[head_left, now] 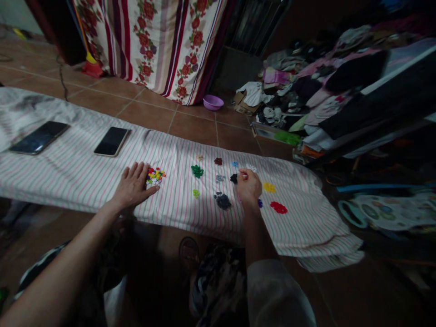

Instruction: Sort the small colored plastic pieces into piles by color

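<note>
My left hand [133, 185] lies flat with its fingers spread on the striped cloth [177, 200], beside a mixed pile of small colourful pieces [157, 175]. Closed in a pinch, my right hand [250, 185] is just right of the black pile [233, 178]; a small white piece seems to show at its fingertips. Around it lie piles sorted by colour: dark green [197, 171], light green [195, 193], brown [218, 161], grey [220, 178], dark grey [223, 201], light blue [235, 164], yellow [269, 187] and red [279, 207]. White and dark blue piles are partly hidden by my right hand.
Two phones, one dark [40, 137] and one with a light edge [111, 141], lie on the cloth at the left. Beyond are a floral curtain [163, 45], a purple bowl [213, 102] and heaped clothes [327, 86]. A patterned plastic object [388, 211] is at the right.
</note>
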Demonstrator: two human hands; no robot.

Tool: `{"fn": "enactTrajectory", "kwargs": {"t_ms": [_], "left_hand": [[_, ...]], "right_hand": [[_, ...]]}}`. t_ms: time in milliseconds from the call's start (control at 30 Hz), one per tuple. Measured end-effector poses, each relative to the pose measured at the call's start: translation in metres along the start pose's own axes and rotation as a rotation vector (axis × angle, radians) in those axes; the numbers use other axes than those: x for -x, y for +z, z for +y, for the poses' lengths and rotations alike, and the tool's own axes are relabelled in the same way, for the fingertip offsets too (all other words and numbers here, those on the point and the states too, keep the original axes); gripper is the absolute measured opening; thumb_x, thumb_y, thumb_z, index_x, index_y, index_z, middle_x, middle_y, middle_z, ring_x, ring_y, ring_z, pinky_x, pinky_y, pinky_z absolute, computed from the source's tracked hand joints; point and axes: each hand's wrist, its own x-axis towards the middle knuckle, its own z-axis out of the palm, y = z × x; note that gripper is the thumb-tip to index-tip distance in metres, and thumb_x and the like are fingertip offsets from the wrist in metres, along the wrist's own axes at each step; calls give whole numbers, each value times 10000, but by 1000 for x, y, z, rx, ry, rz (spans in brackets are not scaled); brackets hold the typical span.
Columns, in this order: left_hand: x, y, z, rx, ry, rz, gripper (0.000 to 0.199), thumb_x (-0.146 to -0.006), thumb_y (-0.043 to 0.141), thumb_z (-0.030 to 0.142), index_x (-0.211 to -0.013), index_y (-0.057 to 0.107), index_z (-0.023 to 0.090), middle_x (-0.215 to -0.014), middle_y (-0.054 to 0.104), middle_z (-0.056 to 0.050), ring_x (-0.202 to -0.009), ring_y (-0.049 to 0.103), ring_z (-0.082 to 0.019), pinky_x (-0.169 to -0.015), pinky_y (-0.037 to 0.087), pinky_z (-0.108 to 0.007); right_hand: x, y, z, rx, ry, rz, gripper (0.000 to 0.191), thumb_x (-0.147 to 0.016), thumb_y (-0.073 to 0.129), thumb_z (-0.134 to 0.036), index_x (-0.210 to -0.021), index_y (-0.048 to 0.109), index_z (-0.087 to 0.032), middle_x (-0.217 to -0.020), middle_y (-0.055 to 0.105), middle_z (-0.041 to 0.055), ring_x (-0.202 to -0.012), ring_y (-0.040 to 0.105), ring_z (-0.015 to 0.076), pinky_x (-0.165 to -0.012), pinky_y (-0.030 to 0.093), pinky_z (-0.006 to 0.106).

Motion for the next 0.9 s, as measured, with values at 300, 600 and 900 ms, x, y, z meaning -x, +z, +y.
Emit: {"fn": "enactTrajectory", "kwargs": {"t_ms": [300,600,900], "left_hand": [[0,-7,3,9,-11,-49,867,-872,306,663,-1484,241,53,-1549,268,-208,-1441,185,-350,-1161,182,-509],[2,-2,-1,61,11,20,847,-879,334,645,-1472,263,45,-1528,303,-233,-1437,209,-341,-1157,195,-504],[9,0,-6,71,-54,60,1039,-802,385,720,-1429,230,-94,-1495,294,-319,-1439,173,-377,-1145,213,-519]], "right_hand": [[17,36,-73,-287,-300,-119,237,-826,465,-231,-916,681,-188,-892,648,70,-757,583,177,-760,457,308],[54,58,-133,-377,-488,-443,192,-866,524,-244,-961,688,-215,-906,649,42,-763,600,147,-767,465,269],[72,82,-153,-231,-539,-657,184,-872,592,-344,-982,683,-229,-929,636,26,-754,592,131,-712,432,250]]}}
